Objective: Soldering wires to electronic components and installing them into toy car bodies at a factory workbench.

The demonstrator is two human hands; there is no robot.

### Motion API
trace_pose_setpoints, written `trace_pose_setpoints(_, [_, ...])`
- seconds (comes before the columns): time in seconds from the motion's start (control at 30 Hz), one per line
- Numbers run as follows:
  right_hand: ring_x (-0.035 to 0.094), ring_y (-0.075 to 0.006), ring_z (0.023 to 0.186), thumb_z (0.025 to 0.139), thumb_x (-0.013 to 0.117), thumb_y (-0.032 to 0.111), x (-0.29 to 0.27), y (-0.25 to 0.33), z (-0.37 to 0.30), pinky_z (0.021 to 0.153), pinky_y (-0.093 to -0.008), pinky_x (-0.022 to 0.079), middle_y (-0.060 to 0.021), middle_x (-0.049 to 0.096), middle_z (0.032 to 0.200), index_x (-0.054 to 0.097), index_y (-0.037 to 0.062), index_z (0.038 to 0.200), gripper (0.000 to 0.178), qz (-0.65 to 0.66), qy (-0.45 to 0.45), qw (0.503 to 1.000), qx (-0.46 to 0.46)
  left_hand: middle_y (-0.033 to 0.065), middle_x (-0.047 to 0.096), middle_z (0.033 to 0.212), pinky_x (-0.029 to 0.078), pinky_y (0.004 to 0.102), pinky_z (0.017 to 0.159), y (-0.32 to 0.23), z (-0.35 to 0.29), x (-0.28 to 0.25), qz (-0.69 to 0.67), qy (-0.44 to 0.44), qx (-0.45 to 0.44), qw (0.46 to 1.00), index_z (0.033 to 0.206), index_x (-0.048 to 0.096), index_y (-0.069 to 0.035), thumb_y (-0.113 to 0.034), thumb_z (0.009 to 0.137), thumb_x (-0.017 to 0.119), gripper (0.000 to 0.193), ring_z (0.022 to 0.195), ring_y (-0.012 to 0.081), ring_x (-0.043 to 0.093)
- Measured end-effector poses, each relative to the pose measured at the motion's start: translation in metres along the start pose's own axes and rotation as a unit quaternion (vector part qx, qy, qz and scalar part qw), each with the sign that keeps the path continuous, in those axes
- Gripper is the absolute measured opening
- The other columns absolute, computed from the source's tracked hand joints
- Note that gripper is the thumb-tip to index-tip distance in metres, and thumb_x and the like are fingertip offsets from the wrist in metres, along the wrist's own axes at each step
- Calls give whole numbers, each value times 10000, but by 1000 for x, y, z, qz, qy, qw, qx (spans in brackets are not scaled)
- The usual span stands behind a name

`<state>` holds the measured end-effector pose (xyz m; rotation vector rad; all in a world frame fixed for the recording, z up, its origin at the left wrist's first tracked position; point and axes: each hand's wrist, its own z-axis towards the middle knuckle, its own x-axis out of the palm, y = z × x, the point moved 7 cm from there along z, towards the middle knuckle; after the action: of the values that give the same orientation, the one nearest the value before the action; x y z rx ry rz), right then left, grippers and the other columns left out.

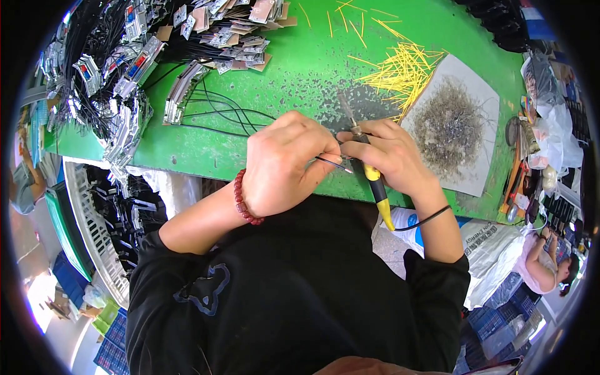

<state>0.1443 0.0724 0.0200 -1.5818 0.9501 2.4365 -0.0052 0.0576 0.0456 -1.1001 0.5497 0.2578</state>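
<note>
Close together over the near edge of the green table, both my hands are at work. Pinched in my left hand [284,165], which has a beaded red bracelet at the wrist, is a thin black cable [330,162] with its end poking out to the right. Several black cables run from behind this hand to a silvery metal strip part [182,94] on the left. My right hand [397,153] grips a soldering iron [374,178] with a yellow and black handle. Its metal tip points away from me, and its cord passes my forearm. The right fingertips nearly meet the left ones; what lies between them is too small to make out.
Thin yellow tubes [400,69] lie scattered at the far right, beside a pale board [484,156] heaped with fine dark scraps [451,119]. Metal parts with black cables [134,62] are piled at the far left. A white plastic crate [94,225] stands below. Another person [540,265] sits at right.
</note>
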Motion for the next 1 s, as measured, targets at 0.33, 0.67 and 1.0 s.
trace_pose_setpoints(0.33, [531,-218,733,698,674,175,14,3,-15,612,-347,406,-19,488,691,648,171,1061,364,-100,-151,978,107,49,648,782,521,334,654,1,2,22,6,21,33,999,771,611,-67,19,656,720,181,745,243,635])
trace_pose_setpoints(0.67, [679,-223,808,857,685,94,2,-13,-65,726,-306,499,-96,673,879,601,49,1166,323,138,-325,894,275,60,673,859,530,350,693,26,0,48,28,46,14,998,787,603,-48,14,705,690,135,796,256,636])
trace_pose_setpoints(1.0, [427,-64,565,954,511,374,-51,-47,-194,511,-191,307,-59,562,738,610,-93,1064,489,186,-582,723,322,64,673,850,534,338,668,25,10,51,36,79,41,995,794,606,-43,36,680,694,165,799,255,639])
